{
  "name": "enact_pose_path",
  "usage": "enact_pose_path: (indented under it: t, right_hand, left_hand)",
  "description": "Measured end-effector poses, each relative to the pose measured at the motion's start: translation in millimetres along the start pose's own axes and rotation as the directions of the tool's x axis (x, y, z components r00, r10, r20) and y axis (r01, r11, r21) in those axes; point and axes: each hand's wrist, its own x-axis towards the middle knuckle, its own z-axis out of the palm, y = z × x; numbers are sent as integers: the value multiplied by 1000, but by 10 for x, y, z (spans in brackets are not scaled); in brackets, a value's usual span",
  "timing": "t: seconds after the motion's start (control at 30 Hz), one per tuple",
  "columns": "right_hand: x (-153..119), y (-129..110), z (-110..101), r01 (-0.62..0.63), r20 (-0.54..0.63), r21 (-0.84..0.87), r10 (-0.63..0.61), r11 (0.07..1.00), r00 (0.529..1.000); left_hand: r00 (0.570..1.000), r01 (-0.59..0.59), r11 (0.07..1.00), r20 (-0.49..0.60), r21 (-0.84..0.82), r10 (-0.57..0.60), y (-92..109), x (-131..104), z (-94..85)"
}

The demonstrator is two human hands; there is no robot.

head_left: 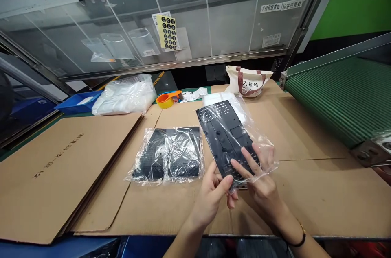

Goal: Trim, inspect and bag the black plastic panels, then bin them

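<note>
A black plastic panel [222, 134] with slotted vents is tilted in front of me, with a clear plastic bag [255, 132] about it. My left hand [210, 193] grips the panel's lower left corner, thumb on top. Across the lower right part of the panel lie the fingers of my right hand [259, 172], with bag film around some of them. Whether the panel is fully inside the bag I cannot tell. To the left, bagged black panels [171, 154] lie flat on the cardboard. A stack of clear bags [220, 98] is partly hidden behind the held panel.
Cardboard sheets [61, 168] are stacked at left. Behind them sit a blue tray [77, 103] and a bundle of plastic bags [125, 95]. An orange tape dispenser [168, 98] and a cloth bag [249, 81] stand at the back. A green conveyor belt [342, 91] runs along the right.
</note>
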Motion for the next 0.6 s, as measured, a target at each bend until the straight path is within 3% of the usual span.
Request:
enact_pose_path:
  t: [0.17,0.27,0.37,0.6]
  right_hand:
    - [-90,-11,-24,58,-29,115,-55,992,998]
    - [-170,-3,-65,106,-109,147,-91,983,990]
    - [-197,50,-92,51,-126,133,-35,990,991]
    - [-220,155,-22,-59,-43,151,66,987,997]
  left_hand:
    - [974,-40,997,-222,64,54,82,-40,-258]
    - [905,-54,995,-417,85,85,209,-111,-529]
    - [813,-82,990,-567,112,132,356,-221,-854]
    - [701,-85,991,-700,105,134,593,-500,-1572]
